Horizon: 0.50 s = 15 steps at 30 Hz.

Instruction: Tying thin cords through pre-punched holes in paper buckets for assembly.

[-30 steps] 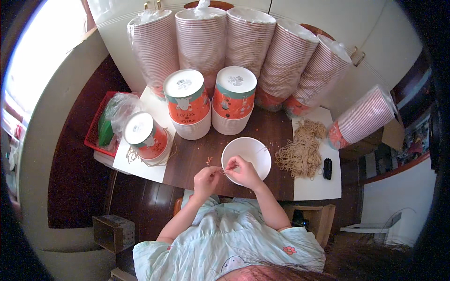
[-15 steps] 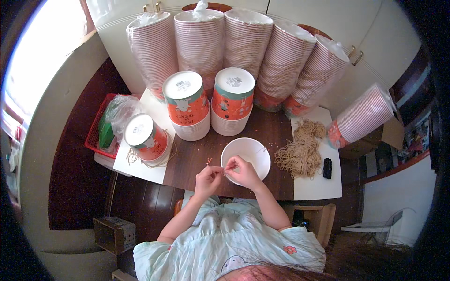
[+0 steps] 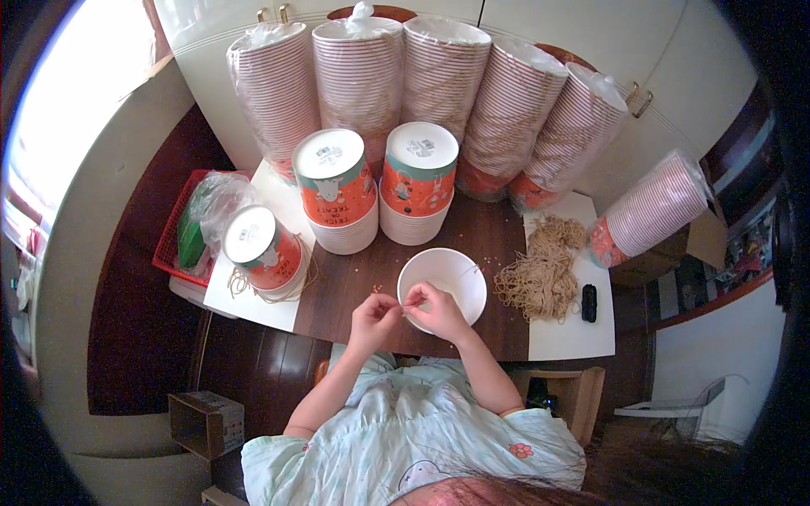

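An open white paper bucket (image 3: pixel 466 284) stands on the brown tabletop close in front of me. At its near left rim my left hand (image 3: pixel 376 320) and my right hand (image 3: pixel 434 309) meet, thumbs and fingertips pinched together. Whatever lies between the fingertips is too small to make out. My right hand hides part of the bucket's near left side. A short thin cord end shows at the bucket's right rim. Tiny reddish bits (image 3: pixel 377 288) are scattered beside my left hand. To the right of the bucket lies a tangled heap of tan cord (image 3: pixel 548 274).
Two upside-down orange bucket stacks (image 3: pixel 340 198) stand beyond the bucket; another stack (image 3: pixel 272 261), ringed with cord, is at left. Tall wrapped bucket stacks (image 3: pixel 359 84) line the back. A black object (image 3: pixel 589 304) lies at right. A red basket (image 3: pixel 181 223) stands far left.
My hands keep their pinch at the bucket's rim, with only slight shifts of the left hand's fingers. Nothing else has visibly moved.
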Each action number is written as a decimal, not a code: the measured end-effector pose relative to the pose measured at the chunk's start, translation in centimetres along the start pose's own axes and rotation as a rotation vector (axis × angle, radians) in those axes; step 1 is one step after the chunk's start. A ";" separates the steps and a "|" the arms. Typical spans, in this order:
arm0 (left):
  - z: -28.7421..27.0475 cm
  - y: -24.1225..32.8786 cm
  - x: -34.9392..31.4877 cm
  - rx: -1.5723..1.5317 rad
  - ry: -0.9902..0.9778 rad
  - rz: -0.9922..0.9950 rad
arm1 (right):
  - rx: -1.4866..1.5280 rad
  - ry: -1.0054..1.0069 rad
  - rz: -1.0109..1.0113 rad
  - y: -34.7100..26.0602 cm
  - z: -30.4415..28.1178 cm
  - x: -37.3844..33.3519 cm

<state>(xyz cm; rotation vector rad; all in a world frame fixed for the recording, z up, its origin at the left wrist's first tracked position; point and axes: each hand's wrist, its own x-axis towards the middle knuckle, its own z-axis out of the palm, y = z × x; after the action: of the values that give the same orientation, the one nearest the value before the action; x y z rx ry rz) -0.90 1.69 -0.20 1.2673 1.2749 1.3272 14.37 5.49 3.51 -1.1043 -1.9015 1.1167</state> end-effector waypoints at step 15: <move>-0.6 0.9 0.5 -0.760 -0.101 -0.524 | -0.086 0.029 -0.129 -1.0 -0.1 -0.4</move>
<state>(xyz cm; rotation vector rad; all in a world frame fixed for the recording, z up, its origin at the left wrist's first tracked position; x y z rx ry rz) -1.49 2.01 0.78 0.4201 0.8127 1.1628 14.29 4.90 4.39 -1.0228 -1.9841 0.9506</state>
